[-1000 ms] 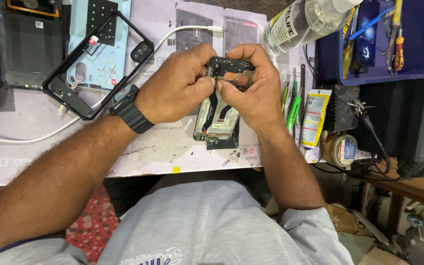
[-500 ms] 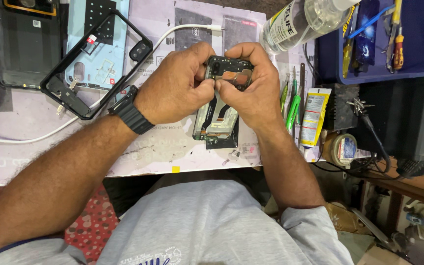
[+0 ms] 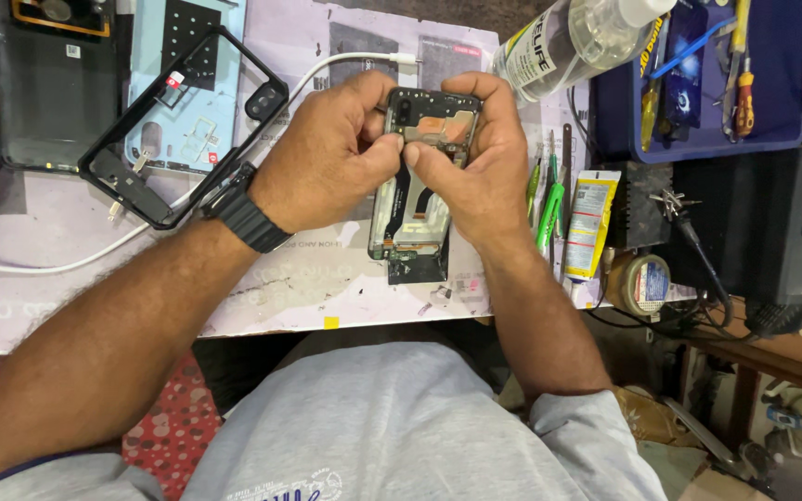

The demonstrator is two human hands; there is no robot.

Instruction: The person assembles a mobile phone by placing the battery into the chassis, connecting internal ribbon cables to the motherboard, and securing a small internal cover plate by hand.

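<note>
Gripping an opened phone (image 3: 417, 190) from both sides, the left hand (image 3: 327, 162) and the right hand (image 3: 471, 172) met over the middle of the mat (image 3: 327, 278). The left fingers were curled together, thumb and forefinger pinched on the phone's upper left edge; the right thumb pressed on the phone's inner parts while the other right fingers wrapped round its top right corner. The phone was tilted, its upper end lifted in the hands and its lower end down on the mat. A black watch (image 3: 245, 213) sat on the left wrist. Left of the phone, a black frame (image 3: 178, 130) lay partly over a pale blue back cover (image 3: 187, 83), and a white cable (image 3: 95, 255) ran under it across the mat. Right of the phone lay green tweezers (image 3: 549, 199) and a yellow tube (image 3: 589, 223). Up and to the right of the phone, a clear bottle (image 3: 577, 37) lay beside a blue tray (image 3: 782, 93) of tools.
</note>
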